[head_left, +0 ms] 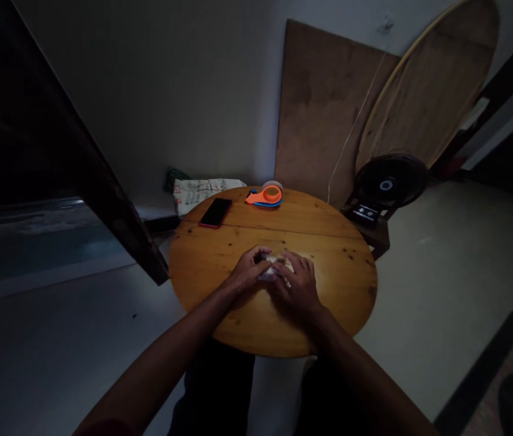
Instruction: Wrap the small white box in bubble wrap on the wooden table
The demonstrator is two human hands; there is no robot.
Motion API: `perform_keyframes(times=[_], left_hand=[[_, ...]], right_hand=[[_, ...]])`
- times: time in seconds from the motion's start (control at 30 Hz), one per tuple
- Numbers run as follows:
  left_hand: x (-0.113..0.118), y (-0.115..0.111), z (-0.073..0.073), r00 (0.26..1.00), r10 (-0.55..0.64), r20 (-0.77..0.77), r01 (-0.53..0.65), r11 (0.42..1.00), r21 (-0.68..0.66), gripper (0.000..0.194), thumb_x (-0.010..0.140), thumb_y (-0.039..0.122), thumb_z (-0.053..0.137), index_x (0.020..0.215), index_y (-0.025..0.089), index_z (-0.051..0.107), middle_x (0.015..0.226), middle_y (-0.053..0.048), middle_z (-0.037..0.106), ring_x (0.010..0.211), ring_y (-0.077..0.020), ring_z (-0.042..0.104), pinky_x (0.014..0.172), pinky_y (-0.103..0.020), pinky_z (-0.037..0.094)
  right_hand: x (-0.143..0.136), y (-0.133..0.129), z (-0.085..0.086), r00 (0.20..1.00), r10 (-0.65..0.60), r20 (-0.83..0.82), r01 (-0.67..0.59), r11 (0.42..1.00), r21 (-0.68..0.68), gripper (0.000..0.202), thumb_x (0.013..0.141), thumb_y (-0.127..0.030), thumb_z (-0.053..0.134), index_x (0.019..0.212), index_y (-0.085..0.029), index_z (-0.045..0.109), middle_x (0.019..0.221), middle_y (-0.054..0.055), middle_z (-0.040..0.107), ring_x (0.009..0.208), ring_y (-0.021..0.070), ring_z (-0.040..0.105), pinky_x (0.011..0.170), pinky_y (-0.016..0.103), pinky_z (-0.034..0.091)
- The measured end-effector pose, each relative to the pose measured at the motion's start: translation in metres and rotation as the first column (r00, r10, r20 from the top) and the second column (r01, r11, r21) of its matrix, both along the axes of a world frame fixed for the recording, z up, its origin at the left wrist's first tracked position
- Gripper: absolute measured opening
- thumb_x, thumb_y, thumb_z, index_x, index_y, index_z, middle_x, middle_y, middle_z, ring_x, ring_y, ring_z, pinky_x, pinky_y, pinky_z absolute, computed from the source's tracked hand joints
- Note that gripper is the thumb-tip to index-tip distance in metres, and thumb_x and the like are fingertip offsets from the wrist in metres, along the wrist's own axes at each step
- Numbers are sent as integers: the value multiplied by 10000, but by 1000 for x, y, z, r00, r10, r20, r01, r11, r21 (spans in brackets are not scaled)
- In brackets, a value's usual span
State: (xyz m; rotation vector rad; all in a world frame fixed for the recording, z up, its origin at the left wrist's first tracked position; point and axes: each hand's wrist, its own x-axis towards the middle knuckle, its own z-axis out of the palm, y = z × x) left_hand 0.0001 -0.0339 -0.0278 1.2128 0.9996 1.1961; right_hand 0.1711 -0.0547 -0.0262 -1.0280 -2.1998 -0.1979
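Observation:
Both of my hands are closed around a small whitish package (267, 275) over the middle of the round wooden table (211, 254). My left hand (251, 269) grips its left side, thumb lying across the top. On the right side, my right hand (299, 280) curls its fingers over the package, with the thumb near the other thumb. My fingers cover much of it, so its exact kind cannot be made out. Beyond my hands, an orange and blue tape dispenser (265, 197) with a roll of tape lies near the table's far edge.
A phone with a red edge (215, 213) lies at the table's far left. Behind the table are a printed white sack (206, 189), a leaning brown board (315, 115) and a round wooden top (433, 85). A dark fan (390, 181) stands to the right.

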Motion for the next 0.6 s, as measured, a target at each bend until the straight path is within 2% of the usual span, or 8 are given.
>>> perform_keyframes(times=[0.13,0.23,0.4,0.6], left_hand=[[-1,2,2,999,0,42,1,999,-46,364,607,151,617,970,148,600,836,-7,618,746,-124,569,663,-216,445],[-1,3,1,998,2,67,3,997,-77,383,599,153,608,982,147,608,836,-11,628,733,-129,579,654,-225,453],[-4,5,-2,997,64,40,-63,997,-36,357,598,173,619,953,149,629,850,-19,639,765,-140,589,693,-241,462],[-6,10,-2,983,136,122,-136,991,-8,355,582,190,621,933,144,601,810,-26,657,740,-134,601,709,-248,470]], right_hand=[[1,2,0,999,34,-9,-34,999,16,200,860,-262,532,1030,-222,630,1228,107,577,1143,262,487,930,426,351],[2,3,-1,1000,17,-18,-17,1000,10,215,849,-272,539,1038,-203,614,1223,123,575,1131,266,493,924,423,360],[2,3,-1,1000,27,-5,-27,999,24,220,850,-259,533,1043,-201,622,1245,132,560,1141,273,483,924,427,361],[1,4,-2,999,36,-2,-36,999,-8,236,843,-242,541,1063,-202,619,1274,132,548,1157,278,484,920,429,357]])
